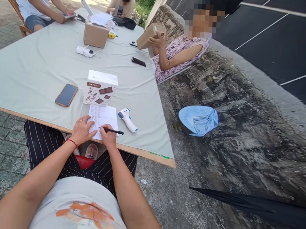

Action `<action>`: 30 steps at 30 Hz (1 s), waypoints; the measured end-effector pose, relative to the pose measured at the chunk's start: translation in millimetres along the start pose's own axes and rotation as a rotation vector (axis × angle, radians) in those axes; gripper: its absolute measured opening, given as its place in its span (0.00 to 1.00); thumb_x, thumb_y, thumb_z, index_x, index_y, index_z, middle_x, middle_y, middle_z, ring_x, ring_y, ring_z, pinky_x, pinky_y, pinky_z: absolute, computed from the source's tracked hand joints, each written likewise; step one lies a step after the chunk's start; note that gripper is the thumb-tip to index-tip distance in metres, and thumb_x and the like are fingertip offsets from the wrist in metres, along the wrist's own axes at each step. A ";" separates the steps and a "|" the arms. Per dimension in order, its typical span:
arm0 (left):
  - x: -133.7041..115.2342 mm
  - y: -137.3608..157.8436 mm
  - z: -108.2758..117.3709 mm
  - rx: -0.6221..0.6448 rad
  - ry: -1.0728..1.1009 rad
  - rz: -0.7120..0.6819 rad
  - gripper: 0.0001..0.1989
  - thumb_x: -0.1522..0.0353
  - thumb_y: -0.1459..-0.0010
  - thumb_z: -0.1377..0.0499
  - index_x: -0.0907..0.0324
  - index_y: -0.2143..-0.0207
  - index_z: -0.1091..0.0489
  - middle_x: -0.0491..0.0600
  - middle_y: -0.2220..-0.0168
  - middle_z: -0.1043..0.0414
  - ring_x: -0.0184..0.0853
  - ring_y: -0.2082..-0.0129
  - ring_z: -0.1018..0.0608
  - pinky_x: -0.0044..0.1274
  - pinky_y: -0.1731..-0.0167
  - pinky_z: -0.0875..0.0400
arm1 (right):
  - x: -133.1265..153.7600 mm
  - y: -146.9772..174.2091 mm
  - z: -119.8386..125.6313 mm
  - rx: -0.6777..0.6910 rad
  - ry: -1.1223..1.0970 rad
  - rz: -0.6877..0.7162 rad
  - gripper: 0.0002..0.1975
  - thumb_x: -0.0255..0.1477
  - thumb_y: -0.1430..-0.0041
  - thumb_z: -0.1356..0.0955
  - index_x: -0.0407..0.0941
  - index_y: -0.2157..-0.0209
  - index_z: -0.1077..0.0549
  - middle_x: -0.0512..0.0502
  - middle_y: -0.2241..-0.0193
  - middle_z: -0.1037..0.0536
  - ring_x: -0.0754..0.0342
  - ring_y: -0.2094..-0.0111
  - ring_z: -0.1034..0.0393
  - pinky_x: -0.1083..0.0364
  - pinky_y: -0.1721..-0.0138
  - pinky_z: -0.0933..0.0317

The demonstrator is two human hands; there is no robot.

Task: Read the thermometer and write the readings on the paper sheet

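1. Centrally, a paper sheet (107,116) lies at the near edge of the table (37,73), just before the "Su-per Meal" carton (101,89).
2. Right hand (108,137): grip closed around a black pen (115,131), point toward the sheet.
3. Left hand (82,130): grip loosely spread, fingers resting on the sheet, grasping nothing.
4. Progress: writing judged under way; the left half bears dense marks, the right half appears sparser, though too small to read.
5. Beside the sheet: infrared thermometer (127,119).
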State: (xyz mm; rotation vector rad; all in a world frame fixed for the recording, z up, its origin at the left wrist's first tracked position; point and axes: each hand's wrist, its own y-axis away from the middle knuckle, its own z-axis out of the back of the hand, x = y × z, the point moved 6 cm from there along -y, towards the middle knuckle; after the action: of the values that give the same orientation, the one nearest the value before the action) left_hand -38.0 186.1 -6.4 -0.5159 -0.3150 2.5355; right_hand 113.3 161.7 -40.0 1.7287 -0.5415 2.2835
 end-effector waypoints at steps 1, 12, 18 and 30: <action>-0.2 0.1 0.1 -0.001 0.000 -0.001 0.18 0.60 0.43 0.39 0.58 0.53 0.26 0.59 0.45 0.34 0.49 0.44 0.31 0.39 0.44 0.34 | 0.2 0.1 0.0 0.004 0.001 0.001 0.07 0.36 0.53 0.36 0.47 0.75 0.30 0.52 0.78 0.27 0.54 0.74 0.36 0.53 0.65 0.38; -0.8 -0.5 2.3 0.007 0.010 0.013 0.16 0.60 0.43 0.39 0.58 0.54 0.26 0.58 0.45 0.34 0.48 0.45 0.31 0.39 0.44 0.35 | 0.2 -0.4 1.0 0.000 0.001 -0.001 0.07 0.36 0.53 0.36 0.48 0.75 0.30 0.53 0.78 0.28 0.54 0.74 0.36 0.53 0.66 0.38; -0.4 0.3 0.1 -0.001 0.002 0.005 0.17 0.60 0.43 0.39 0.58 0.53 0.26 0.58 0.45 0.34 0.49 0.45 0.31 0.39 0.44 0.35 | 1.4 -0.5 0.4 -0.001 -0.001 0.003 0.07 0.36 0.53 0.36 0.47 0.75 0.30 0.52 0.78 0.28 0.54 0.73 0.36 0.53 0.66 0.38; -0.8 -0.1 0.7 -0.003 -0.018 -0.003 0.18 0.60 0.43 0.39 0.59 0.53 0.26 0.58 0.45 0.34 0.49 0.45 0.31 0.39 0.44 0.35 | 2.1 -0.2 2.6 -0.006 0.001 -0.011 0.08 0.36 0.53 0.36 0.47 0.75 0.30 0.52 0.79 0.28 0.54 0.74 0.36 0.53 0.66 0.38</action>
State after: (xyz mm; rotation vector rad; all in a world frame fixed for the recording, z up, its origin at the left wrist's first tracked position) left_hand -37.6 185.6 -5.5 -0.4941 -0.3259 2.5386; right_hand 115.0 160.7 -37.3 1.7235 -0.5362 2.2730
